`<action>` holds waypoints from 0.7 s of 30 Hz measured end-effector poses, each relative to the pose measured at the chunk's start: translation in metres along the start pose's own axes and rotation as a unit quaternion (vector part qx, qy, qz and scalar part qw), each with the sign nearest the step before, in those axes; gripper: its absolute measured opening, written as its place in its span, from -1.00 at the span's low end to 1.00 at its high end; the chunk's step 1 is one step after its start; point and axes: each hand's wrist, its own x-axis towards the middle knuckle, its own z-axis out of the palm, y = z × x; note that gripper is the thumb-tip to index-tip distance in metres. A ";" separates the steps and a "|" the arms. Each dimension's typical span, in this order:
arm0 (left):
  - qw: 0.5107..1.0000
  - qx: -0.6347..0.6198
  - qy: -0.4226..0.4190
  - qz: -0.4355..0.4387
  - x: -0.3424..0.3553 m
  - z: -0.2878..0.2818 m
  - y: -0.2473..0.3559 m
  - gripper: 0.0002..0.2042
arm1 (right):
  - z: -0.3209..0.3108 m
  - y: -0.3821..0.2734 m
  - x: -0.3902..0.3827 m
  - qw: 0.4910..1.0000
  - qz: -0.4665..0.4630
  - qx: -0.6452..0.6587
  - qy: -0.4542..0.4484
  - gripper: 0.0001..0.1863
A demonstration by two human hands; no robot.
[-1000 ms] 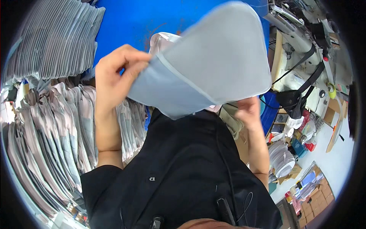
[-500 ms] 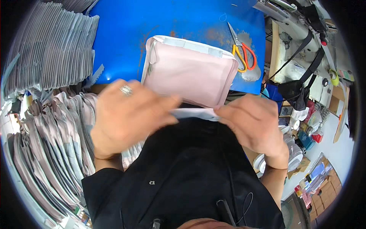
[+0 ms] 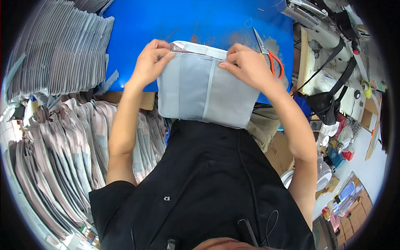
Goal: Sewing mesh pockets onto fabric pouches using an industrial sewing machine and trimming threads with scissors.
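Grey fabric panel, centre of the frame, and both hands are on it! Left hand pinches the upper-left corner between thumb and fingers; right hand clasps the upper edge towards the other end, thumb down on the grey face. They're well apart, with a pale-rimmed piece peeking out above that edge. How will it handle? Light, I'd judge, soft but with some body, likelier to sag or skew than break, perhaps slightly slippery on that smooth face. Best hold: the upper corners and firm edge, spread wide to keep it square. Upper right, orange-handled scissors lie on the blue table (mind those points, cloth!), while stacked grey pieces fill the upper left.
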 end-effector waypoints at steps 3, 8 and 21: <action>0.980 0.169 0.066 0.082 0.008 0.023 -0.006 -0.80 | 0.028 0.016 0.007 0.981 -0.081 -0.107 0.140 -0.73; 0.995 0.076 0.000 0.067 0.026 0.024 -0.018 -0.81 | 0.042 0.026 0.008 0.975 -0.067 -0.092 0.192 -0.76; 0.988 -0.114 0.059 0.084 0.006 -0.062 0.105 -0.87 | -0.028 -0.013 -0.076 0.949 -0.108 0.057 0.291 -0.87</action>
